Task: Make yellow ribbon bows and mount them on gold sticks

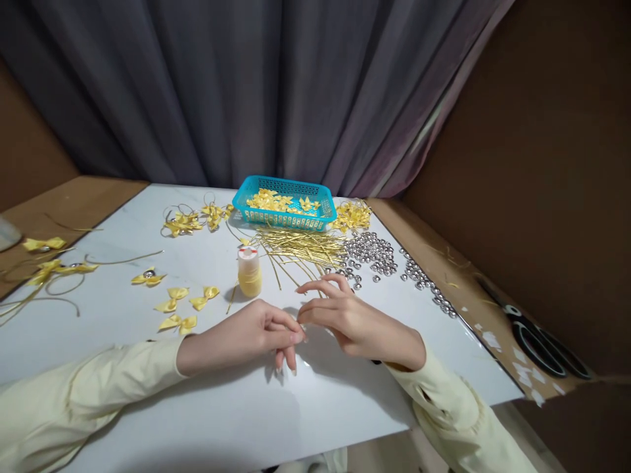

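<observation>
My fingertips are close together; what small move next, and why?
Perhaps ease your right hand slightly away from your left hand: their fingertips are close together, and I can't make out whether anything sits between them; a small gap might show.

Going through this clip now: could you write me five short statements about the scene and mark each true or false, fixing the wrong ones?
1. The blue basket holds yellow bows. True.

2. Both hands are far apart, at opposite edges of the table. False: the left hand and right hand are close together, their fingertips nearly meeting or touching.

3. The small bottle stands upright on the white tabletop. True.

4. The scissors lie inside the basket. False: the scissors lie at the far right, off the white surface.

5. The silver pieces lie to the right of most of the gold strands. True.
</observation>
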Motion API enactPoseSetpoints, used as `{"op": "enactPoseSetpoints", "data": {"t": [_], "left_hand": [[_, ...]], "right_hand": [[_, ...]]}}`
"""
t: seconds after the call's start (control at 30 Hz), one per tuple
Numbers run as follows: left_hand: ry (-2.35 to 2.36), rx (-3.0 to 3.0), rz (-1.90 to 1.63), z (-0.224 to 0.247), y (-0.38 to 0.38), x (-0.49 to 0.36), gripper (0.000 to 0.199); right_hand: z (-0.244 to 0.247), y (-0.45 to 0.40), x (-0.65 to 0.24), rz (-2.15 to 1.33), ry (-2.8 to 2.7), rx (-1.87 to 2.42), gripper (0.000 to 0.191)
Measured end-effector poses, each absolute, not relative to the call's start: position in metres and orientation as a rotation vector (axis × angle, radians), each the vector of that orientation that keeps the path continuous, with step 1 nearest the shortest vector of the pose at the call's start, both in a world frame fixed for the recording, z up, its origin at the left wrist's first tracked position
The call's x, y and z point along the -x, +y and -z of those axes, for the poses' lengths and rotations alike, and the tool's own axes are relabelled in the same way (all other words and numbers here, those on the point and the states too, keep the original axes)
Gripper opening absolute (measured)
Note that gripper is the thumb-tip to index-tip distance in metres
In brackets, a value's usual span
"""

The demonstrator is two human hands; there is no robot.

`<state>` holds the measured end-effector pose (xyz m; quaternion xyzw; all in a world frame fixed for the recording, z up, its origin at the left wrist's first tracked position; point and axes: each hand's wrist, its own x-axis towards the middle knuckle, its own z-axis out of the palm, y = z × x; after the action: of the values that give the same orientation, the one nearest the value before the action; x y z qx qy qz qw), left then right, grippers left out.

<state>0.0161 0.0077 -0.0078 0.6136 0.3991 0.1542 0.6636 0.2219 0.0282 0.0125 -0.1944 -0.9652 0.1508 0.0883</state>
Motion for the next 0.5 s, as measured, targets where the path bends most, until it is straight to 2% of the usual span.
{"op": "enactPoseSetpoints", "data": {"t": [0.3, 0.5], "left_hand": [[0.867, -1.385, -0.252, 0.0110, 0.0081, -0.0135, 0.020], [0.872, -1.421, -0.212, 0.0115, 0.0098, -0.0143, 0.023]], "right_hand": [[-0.0087, 0.0253, -0.2169, -0.458, -2.887, 0.570, 0.030], [-0.0035, 0.0258, -0.2148, -0.422, -2.904, 0.527, 0.026]]}}
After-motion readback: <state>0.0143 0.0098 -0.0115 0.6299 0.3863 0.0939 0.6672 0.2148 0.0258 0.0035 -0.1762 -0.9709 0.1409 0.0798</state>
